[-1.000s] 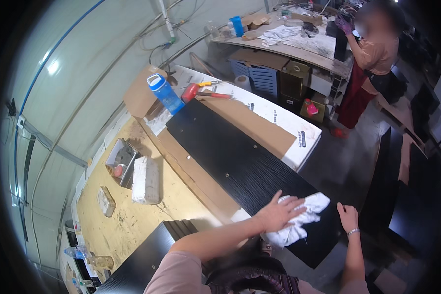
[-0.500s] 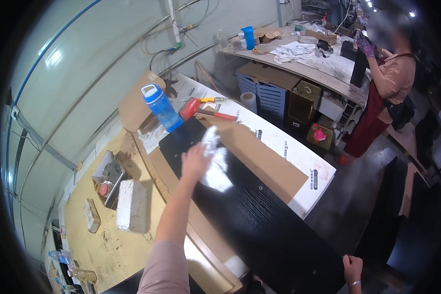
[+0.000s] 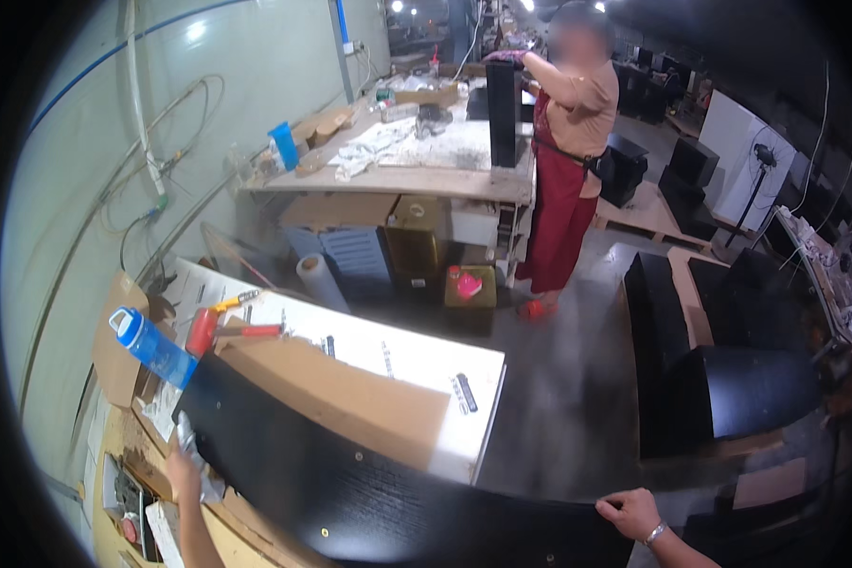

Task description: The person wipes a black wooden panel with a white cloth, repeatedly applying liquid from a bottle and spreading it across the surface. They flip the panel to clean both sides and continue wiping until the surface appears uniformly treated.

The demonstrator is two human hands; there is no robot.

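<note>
A long black wood-grain panel (image 3: 369, 492) with small screw holes lies across the bench below me. My left hand (image 3: 184, 476) is closed on a crumpled white cloth (image 3: 186, 437) at the panel's left edge, near its far end. At the opposite end, my right hand (image 3: 631, 514), with a bracelet at the wrist, grips the panel's corner, fingers curled on the edge. A blue water bottle (image 3: 151, 347) stands just past the panel's far end. Next to it lies a red mallet (image 3: 202, 331).
Brown cardboard (image 3: 331, 379) and a white printed board (image 3: 398, 355) lie beyond the panel. A co-worker in a red apron (image 3: 563, 222) stands at another workbench (image 3: 407, 182), handling a black board (image 3: 502, 118). Black panels (image 3: 719, 379) are stacked at right.
My view has swung to the right. My left hand has moved the cloth from the panel's upper surface to its left edge. My right hand stays at the near corner.
</note>
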